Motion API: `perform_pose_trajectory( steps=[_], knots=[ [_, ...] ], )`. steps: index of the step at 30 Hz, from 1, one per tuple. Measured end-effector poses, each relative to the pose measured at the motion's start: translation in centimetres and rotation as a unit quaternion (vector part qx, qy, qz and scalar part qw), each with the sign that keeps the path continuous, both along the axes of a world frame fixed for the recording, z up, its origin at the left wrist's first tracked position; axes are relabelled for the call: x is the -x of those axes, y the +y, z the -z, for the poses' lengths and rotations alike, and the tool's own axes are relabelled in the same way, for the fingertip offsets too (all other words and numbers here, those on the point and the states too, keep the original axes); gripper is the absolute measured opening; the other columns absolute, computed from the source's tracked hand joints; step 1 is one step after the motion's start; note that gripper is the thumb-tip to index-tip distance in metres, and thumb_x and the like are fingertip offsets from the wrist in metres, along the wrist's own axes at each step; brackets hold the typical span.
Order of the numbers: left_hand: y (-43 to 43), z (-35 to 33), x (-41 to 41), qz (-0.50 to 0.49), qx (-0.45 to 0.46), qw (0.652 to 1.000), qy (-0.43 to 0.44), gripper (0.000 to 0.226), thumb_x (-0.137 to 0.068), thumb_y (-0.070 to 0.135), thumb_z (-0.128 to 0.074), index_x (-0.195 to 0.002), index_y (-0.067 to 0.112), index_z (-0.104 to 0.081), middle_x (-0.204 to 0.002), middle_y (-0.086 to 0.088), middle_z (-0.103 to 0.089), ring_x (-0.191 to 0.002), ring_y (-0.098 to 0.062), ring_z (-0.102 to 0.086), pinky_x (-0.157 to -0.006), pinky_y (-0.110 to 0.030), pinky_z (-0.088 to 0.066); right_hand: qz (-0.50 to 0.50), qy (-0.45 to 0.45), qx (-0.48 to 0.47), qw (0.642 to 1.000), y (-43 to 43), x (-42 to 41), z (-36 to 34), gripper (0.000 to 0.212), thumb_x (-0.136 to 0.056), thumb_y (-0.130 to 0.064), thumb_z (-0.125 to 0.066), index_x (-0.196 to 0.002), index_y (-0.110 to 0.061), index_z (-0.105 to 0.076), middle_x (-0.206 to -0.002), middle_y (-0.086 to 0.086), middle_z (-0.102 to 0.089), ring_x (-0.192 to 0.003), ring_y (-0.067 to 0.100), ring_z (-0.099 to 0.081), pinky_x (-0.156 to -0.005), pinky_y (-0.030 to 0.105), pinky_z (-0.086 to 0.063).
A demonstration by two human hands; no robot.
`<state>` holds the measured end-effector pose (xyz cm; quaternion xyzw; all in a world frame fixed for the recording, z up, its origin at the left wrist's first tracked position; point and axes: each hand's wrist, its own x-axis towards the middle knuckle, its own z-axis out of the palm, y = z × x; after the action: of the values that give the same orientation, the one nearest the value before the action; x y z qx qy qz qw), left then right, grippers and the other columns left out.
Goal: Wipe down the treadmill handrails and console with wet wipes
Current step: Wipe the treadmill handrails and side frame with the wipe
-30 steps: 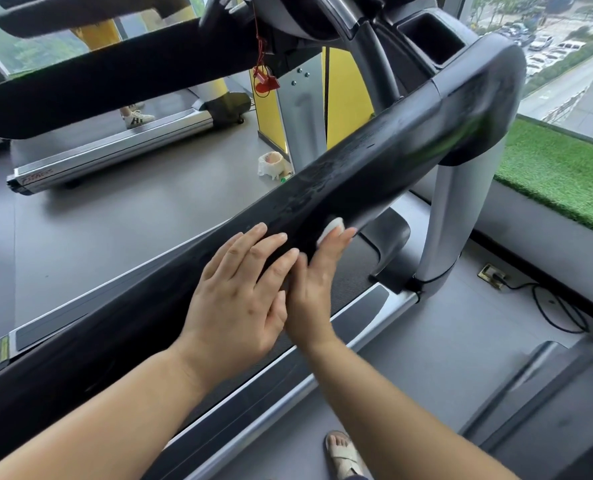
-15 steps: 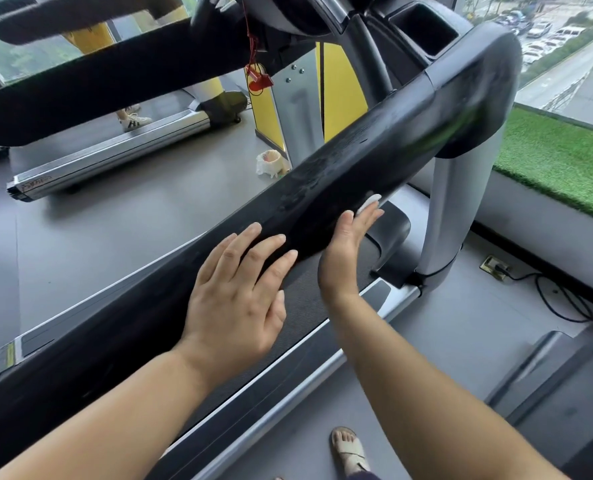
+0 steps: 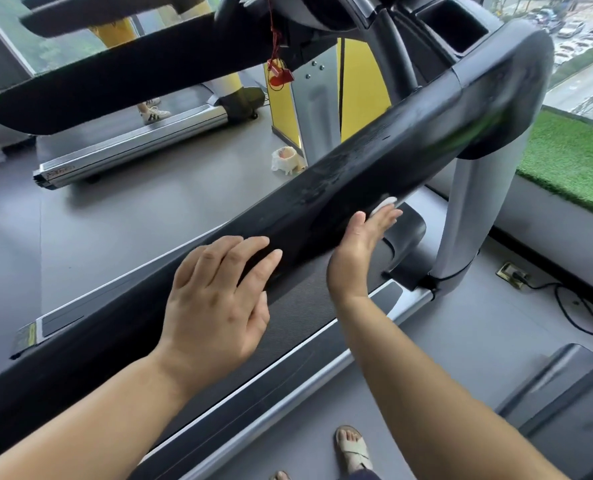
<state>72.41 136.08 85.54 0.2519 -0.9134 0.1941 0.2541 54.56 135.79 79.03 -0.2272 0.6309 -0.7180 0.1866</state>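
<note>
The right hand (image 3: 357,251), fingers straight, presses the white wet wipe (image 3: 385,204) against the black handrail (image 3: 374,161), the wipe peeking past its fingertips, while the left hand (image 3: 215,299) rests flat, fingers extended, on the rail just beside it.

Wet wipe (image 3: 385,204) mostly hidden behind right hand (image 3: 354,251).

Ahead of our right hand (image 3: 357,251) the black handrail (image 3: 374,161) runs bare up to its rounded bend, so a flat palm could slide along it. To the right of that hand the grey upright post (image 3: 475,216) bars the way. Our left hand (image 3: 215,303) lies flat on the rail just behind the right one, closing the way back. Below both hands there is open room down to the belt (image 3: 302,306).
</note>
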Motion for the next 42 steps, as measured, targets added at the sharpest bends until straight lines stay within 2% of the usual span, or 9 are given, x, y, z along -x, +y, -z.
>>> perform_pose_trajectory(
  steps=[4, 9, 16, 19, 23, 26, 32, 39, 42],
  knots=[
    [-0.1, 0.2, -1.2, -0.023, 0.011, 0.999, 0.024, 0.041, -0.084, 0.025, -0.048, -0.118, 0.013, -0.067, -0.123, -0.004, -0.053, -0.107, -0.026, -0.047, -0.09, -0.039, -0.034, -0.044, 0.144, 0.036, 0.988, 1.3, -5.3, 1.6, 0.071, -0.1, -0.041, -0.024, -0.146, -0.015, 0.023, -0.155, 0.006, 0.025, -0.143, 0.016, 0.023, -0.118, 0.039, 0.012],
    [-0.3, 0.2, -1.3, -0.016, -0.002, 0.999, 0.035, 0.042, -0.083, 0.026, -0.048, -0.119, 0.013, -0.067, -0.122, -0.004, -0.054, -0.106, -0.027, -0.047, -0.088, -0.039, -0.034, -0.074, 0.38, 0.031, 0.922, 2.6, -7.0, 4.8, 0.065, -0.102, -0.047, -0.017, -0.149, -0.02, 0.019, -0.155, -0.005, 0.028, -0.144, 0.023, 0.021, -0.118, 0.046, 0.009],
    [-0.5, 0.6, -1.4, -0.012, 0.004, 0.999, 0.049, 0.041, -0.083, 0.025, -0.048, -0.117, 0.013, -0.067, -0.123, 0.0, -0.049, -0.104, -0.025, -0.047, -0.088, -0.038, -0.032, 0.023, 0.126, 0.02, 0.992, -0.7, 0.1, -0.8, 0.067, -0.092, -0.049, -0.019, -0.14, -0.023, 0.02, -0.159, 0.009, 0.013, -0.144, 0.012, 0.019, -0.118, 0.034, 0.013],
    [-0.5, 0.6, -1.1, -0.015, 0.003, 0.998, 0.053, 0.04, -0.084, 0.024, -0.048, -0.118, 0.013, -0.067, -0.121, -0.002, -0.055, -0.105, -0.025, -0.048, -0.088, -0.039, -0.033, -0.004, 0.232, 0.023, 0.972, 0.5, -5.4, 0.4, 0.069, -0.096, -0.034, -0.027, -0.148, -0.009, 0.012, -0.156, 0.012, 0.018, -0.144, 0.019, 0.019, -0.117, 0.034, 0.012],
    [-0.4, 0.6, -1.1, -0.012, -0.007, 0.998, 0.058, 0.041, -0.086, 0.025, -0.044, -0.119, 0.013, -0.064, -0.119, -0.006, -0.061, -0.105, -0.027, -0.049, -0.089, -0.041, -0.034, -0.082, 0.442, 0.02, 0.893, 2.8, -9.9, 4.4, 0.061, -0.104, -0.038, -0.017, -0.15, -0.015, 0.015, -0.157, 0.006, 0.022, -0.145, 0.029, 0.015, -0.118, 0.042, 0.007],
    [-0.4, 0.5, -1.3, 0.0, -0.013, 0.998, 0.065, 0.04, -0.086, 0.023, -0.043, -0.119, 0.012, -0.063, -0.121, -0.004, -0.059, -0.105, -0.026, -0.049, -0.089, -0.04, -0.034, -0.053, 0.442, 0.017, 0.895, 1.9, -5.7, 3.0, 0.062, -0.103, -0.041, -0.016, -0.151, -0.014, 0.011, -0.156, 0.002, 0.021, -0.145, 0.018, 0.016, -0.118, 0.037, 0.008],
    [-0.5, 0.8, -1.2, 0.002, -0.008, 0.997, 0.072, 0.037, -0.086, 0.023, -0.043, -0.116, 0.013, -0.063, -0.121, -0.001, -0.055, -0.103, -0.025, -0.049, -0.089, -0.039, -0.033, 0.021, 0.198, -0.022, 0.98, -0.3, 0.0, -1.1, 0.067, -0.098, -0.041, -0.02, -0.15, -0.007, 0.004, -0.157, 0.007, 0.014, -0.144, 0.015, 0.017, -0.115, 0.023, 0.015],
    [-0.2, 0.5, -1.1, -0.01, -0.019, 0.998, 0.061, 0.041, -0.086, 0.025, -0.041, -0.118, 0.012, -0.065, -0.119, -0.006, -0.062, -0.105, -0.027, -0.049, -0.089, -0.041, -0.033, -0.077, 0.483, 0.007, 0.872, 2.9, -8.7, 4.4, 0.059, -0.104, -0.042, -0.015, -0.151, -0.018, 0.012, -0.157, 0.001, 0.022, -0.146, 0.024, 0.013, -0.119, 0.039, 0.005],
    [-0.3, 0.6, -1.1, -0.004, -0.013, 0.998, 0.06, 0.04, -0.087, 0.025, -0.042, -0.116, 0.012, -0.065, -0.12, -0.005, -0.059, -0.103, -0.027, -0.049, -0.087, -0.04, -0.033, -0.033, 0.478, -0.003, 0.878, 1.7, -4.3, 3.4, 0.063, -0.102, -0.047, -0.017, -0.151, -0.017, 0.01, -0.157, 0.002, 0.019, -0.145, 0.017, 0.015, -0.118, 0.036, 0.007]
  ],
)
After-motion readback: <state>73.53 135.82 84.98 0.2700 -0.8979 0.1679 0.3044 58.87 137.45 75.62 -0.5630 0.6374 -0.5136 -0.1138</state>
